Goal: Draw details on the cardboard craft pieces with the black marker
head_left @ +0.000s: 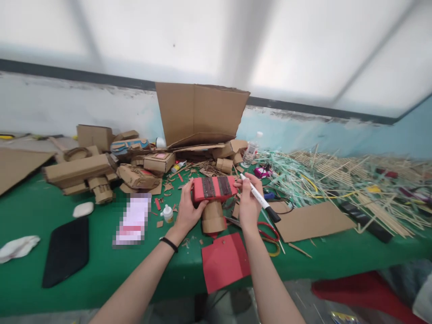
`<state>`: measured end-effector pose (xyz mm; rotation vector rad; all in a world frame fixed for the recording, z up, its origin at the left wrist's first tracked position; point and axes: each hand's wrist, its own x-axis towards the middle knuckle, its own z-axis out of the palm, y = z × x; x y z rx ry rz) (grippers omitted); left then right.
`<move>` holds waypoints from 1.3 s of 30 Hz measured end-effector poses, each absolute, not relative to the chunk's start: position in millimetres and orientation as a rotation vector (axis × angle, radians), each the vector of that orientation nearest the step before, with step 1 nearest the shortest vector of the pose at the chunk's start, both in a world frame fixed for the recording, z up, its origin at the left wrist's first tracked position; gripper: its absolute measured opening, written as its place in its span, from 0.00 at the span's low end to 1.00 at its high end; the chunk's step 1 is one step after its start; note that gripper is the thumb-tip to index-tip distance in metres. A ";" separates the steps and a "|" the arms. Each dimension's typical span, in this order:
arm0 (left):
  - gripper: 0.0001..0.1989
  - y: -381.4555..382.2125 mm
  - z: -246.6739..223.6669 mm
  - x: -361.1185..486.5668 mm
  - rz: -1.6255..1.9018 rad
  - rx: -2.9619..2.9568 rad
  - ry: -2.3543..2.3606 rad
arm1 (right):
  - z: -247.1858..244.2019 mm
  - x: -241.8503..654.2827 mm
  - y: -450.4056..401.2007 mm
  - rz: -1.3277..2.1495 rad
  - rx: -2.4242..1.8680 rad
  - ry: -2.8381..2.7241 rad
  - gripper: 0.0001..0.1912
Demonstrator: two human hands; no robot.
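My left hand (188,209) grips the left end of a red box with dark stripes (215,187). A cardboard cylinder (213,218) sticks out from the box's near side. In my right hand (249,202) is a white marker (258,196), its black end pointing down to the right; the fingers are close to the box's right end. Red paper (224,261) lies below the cylinder. Red-handled scissors (270,231) rest partly behind my right wrist. A small white glue bottle (167,213) stands left of my left hand.
Cardboard models (79,173) fill the left back, near a black tablet-like object (66,252) on the green table (111,274). A large cardboard piece (205,110) leans at the back beside a clear bottle (250,152). Thin sticks (324,168) and flat cardboard (315,221) lie right.
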<state>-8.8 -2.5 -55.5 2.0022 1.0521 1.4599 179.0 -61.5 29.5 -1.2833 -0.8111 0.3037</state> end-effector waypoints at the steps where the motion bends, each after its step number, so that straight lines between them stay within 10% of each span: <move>1: 0.43 -5.4 -53.1 -8.9 1.443 1.997 1.049 | 31.2 181.4 -63.0 0.304 -1.288 -0.801 0.26; 39: 0.31 -96.7 39.6 -27.5 1.246 0.651 0.704 | 61.7 113.2 -112.1 0.036 -0.853 -1.064 0.12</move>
